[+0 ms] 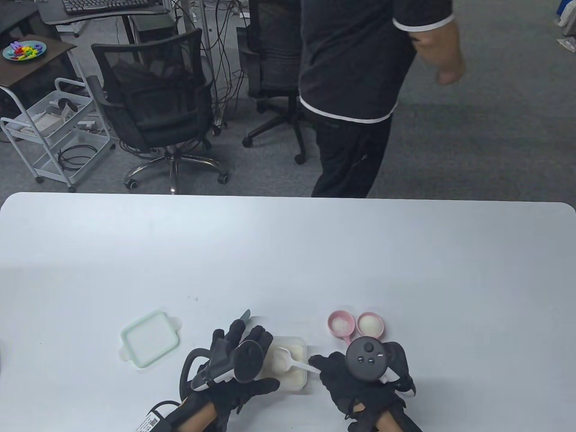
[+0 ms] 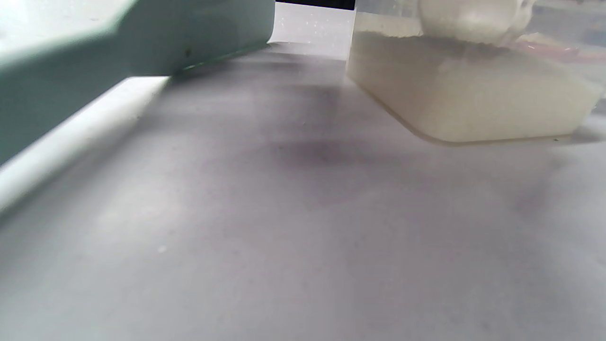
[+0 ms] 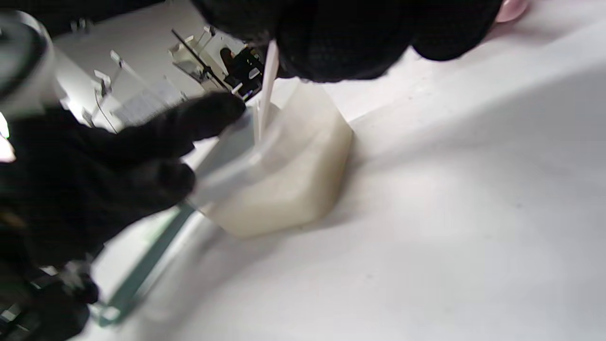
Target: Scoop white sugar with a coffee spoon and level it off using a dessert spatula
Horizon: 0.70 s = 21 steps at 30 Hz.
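A: Where is the white sugar (image 1: 294, 360) kept?

B: It is held in a clear square container (image 1: 300, 382) near the table's (image 1: 288, 252) front edge, between the two gloved hands. In the left wrist view the container (image 2: 473, 94) is seen from the side, partly filled.

A: And the coffee spoon (image 1: 292, 360)?

B: Its white handle is gripped by the right hand (image 1: 360, 378), pinched at the fingers nearest the container. The long axis is laid roughly left to right in the table view, slightly tilted, with the bowl pointed toward the person's left and resting in the sugar. In the right wrist view the handle (image 3: 267, 80) is seen dropping from the black fingers (image 3: 350, 42) into the container (image 3: 293, 180).

A: How is the dessert spatula (image 1: 245, 315) carried?

B: It is held in the left hand (image 1: 238, 360), just beside the container's left wall. Only its grey-green tip is shown past the fingertips, pointed away from the person and a little to the right; the long axis is run along the extended fingers. How tightly the fingers are closed round it cannot be told.

A: What else is laid out?

B: A mint-rimmed lid (image 1: 150, 338) is set flat to the left, apart from the hand. Two small pink cups (image 1: 355, 325) of white powder are placed side by side, touching, just beyond the right hand.
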Each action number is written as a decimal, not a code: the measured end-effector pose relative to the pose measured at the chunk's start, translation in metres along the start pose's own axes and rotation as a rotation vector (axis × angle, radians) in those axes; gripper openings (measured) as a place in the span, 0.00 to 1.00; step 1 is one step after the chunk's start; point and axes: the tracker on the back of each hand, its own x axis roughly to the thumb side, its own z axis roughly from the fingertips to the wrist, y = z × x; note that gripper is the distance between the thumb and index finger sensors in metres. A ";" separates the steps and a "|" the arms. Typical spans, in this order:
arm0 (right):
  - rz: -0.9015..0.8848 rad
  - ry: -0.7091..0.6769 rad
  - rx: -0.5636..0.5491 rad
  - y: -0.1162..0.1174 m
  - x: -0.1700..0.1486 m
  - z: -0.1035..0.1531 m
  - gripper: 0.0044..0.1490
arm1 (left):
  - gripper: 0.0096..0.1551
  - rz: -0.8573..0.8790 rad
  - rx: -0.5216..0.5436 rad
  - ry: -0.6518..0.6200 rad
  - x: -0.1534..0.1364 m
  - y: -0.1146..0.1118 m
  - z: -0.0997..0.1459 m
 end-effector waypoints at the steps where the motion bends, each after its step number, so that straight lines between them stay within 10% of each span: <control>1: -0.070 0.007 0.004 -0.005 -0.005 0.001 0.31 | 0.60 0.000 0.000 0.000 0.000 0.000 0.000; 21: -0.310 0.049 0.041 -0.022 -0.026 0.005 0.31 | 0.60 0.117 0.112 0.026 -0.015 0.018 0.010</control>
